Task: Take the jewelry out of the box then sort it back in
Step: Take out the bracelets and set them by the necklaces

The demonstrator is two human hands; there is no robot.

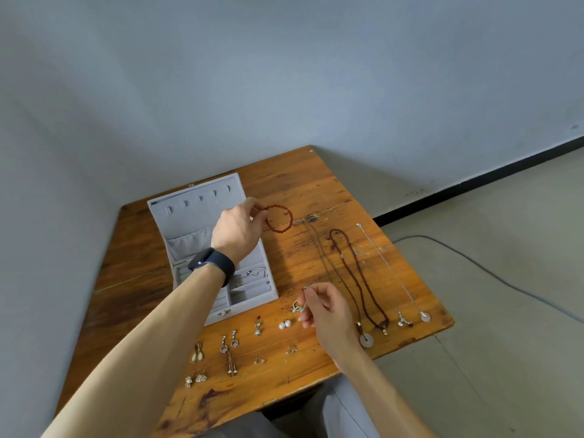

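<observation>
Pinching a red-orange beaded bracelet (pixel 279 218) between thumb and fingertips, the left hand (pixel 238 230) holds it just off the right edge of the open grey velvet-lined jewelry box (pixel 196 200), about level with the hinge. The loop opens toward us, nearly round, so it has no real long axis. It stretches away from the box, with the pinch on its box-side rim.

Over on the right, the right hand (pixel 328 312) grips a small silver piece (pixel 299 305) at its top end, just off the box's front right corner. Its long axis tilts, upper end in the fingers, lower looped end slanting down toward the box. Ring or earring? Too small to tell.

Now the risks. That bracelet hangs on a light pinch, and a slip would probably drop it onto the wooden table (pixel 300 184) beside the box. The right hand hovers close to the two white pearl studs (pixel 285 324) in front of the box, so a careless knuckle could send them rolling. And the left forearm crosses right over the compartments, so lowering it could disturb the silver pieces inside.
</observation>
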